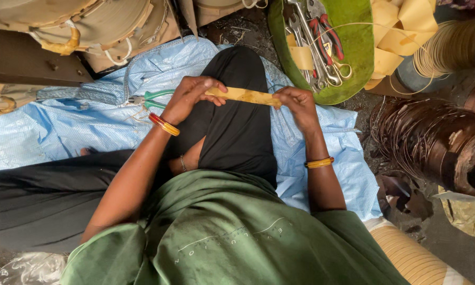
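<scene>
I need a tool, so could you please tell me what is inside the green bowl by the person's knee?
The green bowl holds metal spanners, red-handled pliers and a strip of yellow paper. Whatever lies beneath the tools is covered and cannot be made out.

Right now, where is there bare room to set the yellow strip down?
Both hands, left hand and right hand, grip the yellow strip. Bare patches: blue sheet left of the knee below the pliers, and right of the right forearm. Crowded: green tray of tools and copper coil.
</scene>
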A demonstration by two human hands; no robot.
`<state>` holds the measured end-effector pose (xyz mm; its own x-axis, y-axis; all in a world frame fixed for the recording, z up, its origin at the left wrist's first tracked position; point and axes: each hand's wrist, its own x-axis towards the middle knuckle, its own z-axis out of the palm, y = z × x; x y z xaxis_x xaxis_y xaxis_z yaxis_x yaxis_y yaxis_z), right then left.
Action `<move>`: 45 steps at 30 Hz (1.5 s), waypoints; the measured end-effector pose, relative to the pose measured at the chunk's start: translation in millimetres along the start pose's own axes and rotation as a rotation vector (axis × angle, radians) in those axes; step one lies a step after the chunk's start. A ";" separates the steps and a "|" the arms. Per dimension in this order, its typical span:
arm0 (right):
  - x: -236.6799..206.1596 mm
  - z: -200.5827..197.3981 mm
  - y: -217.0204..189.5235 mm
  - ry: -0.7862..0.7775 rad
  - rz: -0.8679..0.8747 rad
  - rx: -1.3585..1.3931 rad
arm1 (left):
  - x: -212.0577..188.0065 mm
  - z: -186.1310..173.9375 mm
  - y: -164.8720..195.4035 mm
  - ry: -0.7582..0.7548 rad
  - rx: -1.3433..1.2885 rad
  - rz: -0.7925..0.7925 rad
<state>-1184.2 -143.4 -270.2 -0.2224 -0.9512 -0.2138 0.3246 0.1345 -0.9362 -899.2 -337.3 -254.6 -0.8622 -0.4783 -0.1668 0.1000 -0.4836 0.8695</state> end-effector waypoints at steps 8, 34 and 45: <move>3.0 5.6 16.1 0.163 0.114 -0.091 | -4.9 -2.8 -18.7 0.097 0.374 -0.032; -33.9 735.6 93.9 -1.167 -0.590 -0.695 | -634.4 -128.2 42.5 1.903 -0.021 0.931; -39.1 907.8 349.7 -1.327 -0.731 -1.512 | -735.7 -185.5 -18.2 2.200 -0.260 0.896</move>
<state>-227.4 -311.2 -336.0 0.8958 -0.4139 -0.1621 -0.4445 -0.8330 -0.3296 -174.6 -112.6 -233.9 0.9676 -0.2138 -0.1344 0.1841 0.2327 0.9550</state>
